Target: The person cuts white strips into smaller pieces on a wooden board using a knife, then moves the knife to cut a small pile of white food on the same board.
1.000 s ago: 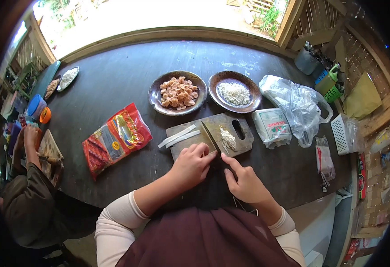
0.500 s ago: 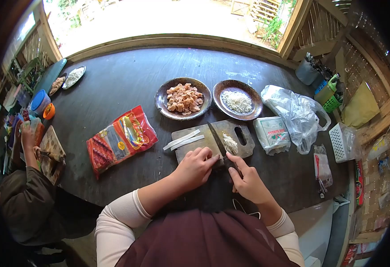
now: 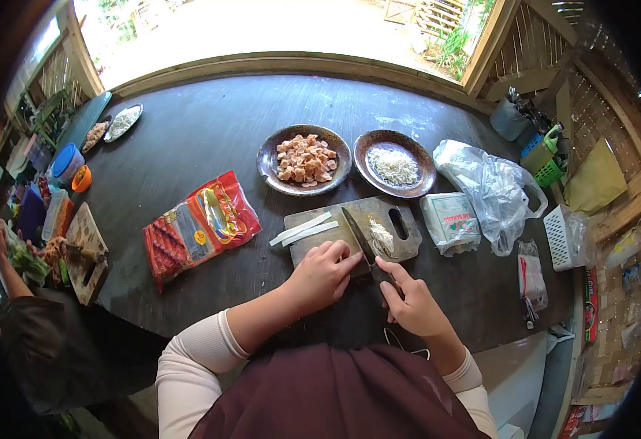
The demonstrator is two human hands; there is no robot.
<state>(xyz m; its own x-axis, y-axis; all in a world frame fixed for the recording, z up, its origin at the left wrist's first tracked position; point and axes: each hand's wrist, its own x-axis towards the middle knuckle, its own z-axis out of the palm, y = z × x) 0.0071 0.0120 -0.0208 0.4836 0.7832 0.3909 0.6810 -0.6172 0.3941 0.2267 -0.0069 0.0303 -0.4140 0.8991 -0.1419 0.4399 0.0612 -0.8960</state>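
My right hand (image 3: 414, 304) grips a dark-bladed knife (image 3: 358, 233), index finger laid along it. The blade lies slanted across the wooden cutting board (image 3: 307, 252). Just left of the blade, my left hand (image 3: 323, 276) rests on the board's near edge, fingers bent and pressed together. Whatever is under those fingertips is hidden. Two long white strips (image 3: 304, 232) lie on the board's left part. Right of the blade sits a small heap of thin white shreds (image 3: 381, 238), beside the board's handle hole.
Behind the board stand a plate of pinkish-brown slices (image 3: 306, 161) and a plate of white shreds (image 3: 393, 167). A red food packet (image 3: 202, 230) lies left; a wrapped white pack (image 3: 451, 222) and plastic bag (image 3: 485, 186) are right. At far left, another person's hand (image 3: 0, 238) is near leafy greens.
The knife has turned so more of its flat shows, and its tip has shifted slightly. My left hand stays nearly in place. The other person's hand has moved left, toward leafy greens.
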